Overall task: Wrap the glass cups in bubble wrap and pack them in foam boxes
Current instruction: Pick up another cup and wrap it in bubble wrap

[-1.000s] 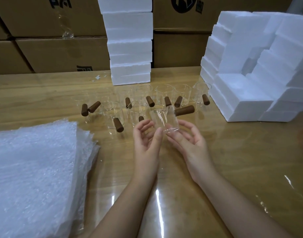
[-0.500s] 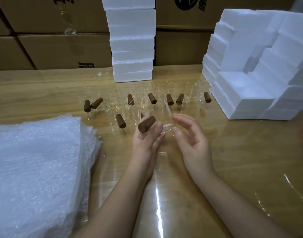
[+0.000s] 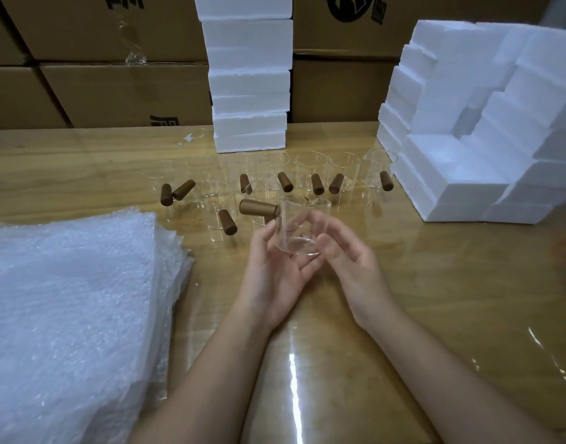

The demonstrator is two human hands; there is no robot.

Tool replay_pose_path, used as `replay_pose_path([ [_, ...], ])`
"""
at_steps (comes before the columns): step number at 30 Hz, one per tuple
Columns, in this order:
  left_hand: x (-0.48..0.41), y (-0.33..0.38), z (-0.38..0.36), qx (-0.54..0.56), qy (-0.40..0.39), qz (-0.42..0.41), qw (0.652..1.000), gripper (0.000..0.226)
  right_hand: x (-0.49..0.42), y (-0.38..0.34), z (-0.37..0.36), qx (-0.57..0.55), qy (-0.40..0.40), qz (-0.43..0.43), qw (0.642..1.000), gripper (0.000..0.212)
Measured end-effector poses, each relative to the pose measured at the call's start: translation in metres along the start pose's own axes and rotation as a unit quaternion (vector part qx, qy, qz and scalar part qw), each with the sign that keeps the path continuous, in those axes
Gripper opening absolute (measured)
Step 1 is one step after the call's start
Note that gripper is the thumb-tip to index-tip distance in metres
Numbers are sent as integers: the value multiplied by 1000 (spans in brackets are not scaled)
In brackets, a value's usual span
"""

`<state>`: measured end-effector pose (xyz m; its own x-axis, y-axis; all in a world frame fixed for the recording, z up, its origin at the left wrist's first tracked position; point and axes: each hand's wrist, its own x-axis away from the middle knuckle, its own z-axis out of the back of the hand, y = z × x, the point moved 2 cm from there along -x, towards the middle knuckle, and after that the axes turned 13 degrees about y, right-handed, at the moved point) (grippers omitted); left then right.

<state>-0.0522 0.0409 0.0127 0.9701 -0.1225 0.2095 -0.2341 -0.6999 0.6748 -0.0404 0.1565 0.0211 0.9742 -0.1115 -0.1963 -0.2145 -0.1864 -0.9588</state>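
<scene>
- Fingers of left hand (image 3: 275, 274) and right hand (image 3: 350, 267) curl round one bare glass cup (image 3: 302, 229).
- No cup seen wrapped; bubble wrap (image 3: 73, 299) and foam boxes (image 3: 461, 174) unused: task barely begun.

Single head-worn wide-angle view, facing forward and down along the forearms. Near, mid-frame: left hand (image 3: 275, 274) and right hand (image 3: 352, 267). Beyond them, cardboard cartons (image 3: 115, 91) close the far edge.
</scene>
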Motion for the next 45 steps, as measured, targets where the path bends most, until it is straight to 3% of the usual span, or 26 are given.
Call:
replay_pose_path([
  [6,-3,-4,4,26,17,11,999,32,0,2,-1,21,15,61,998,49],
  [10,-5,-4,3,9,40,-13,999,40,2,1,2,127,7,127,984,66],
  [14,-5,0,3,-20,64,-55,996,45,2,-2,3,236,11,224,946,79],
  [27,-4,-1,4,-7,100,-94,991,44,0,-4,5,362,49,436,823,55],
  [31,-3,-1,6,-32,130,-116,984,45,2,-5,3,393,40,498,772,45],
  [35,1,-3,6,-120,167,-129,970,54,9,-6,-4,395,12,534,747,29],
  [41,9,-4,1,-254,221,-210,918,64,9,-5,-5,433,-21,501,749,42],
  [43,10,-3,-1,-264,228,-227,909,60,9,-5,-3,423,-21,475,771,43],
  [45,8,-4,-3,-265,213,-220,914,55,8,-8,0,383,-1,424,821,44],
])
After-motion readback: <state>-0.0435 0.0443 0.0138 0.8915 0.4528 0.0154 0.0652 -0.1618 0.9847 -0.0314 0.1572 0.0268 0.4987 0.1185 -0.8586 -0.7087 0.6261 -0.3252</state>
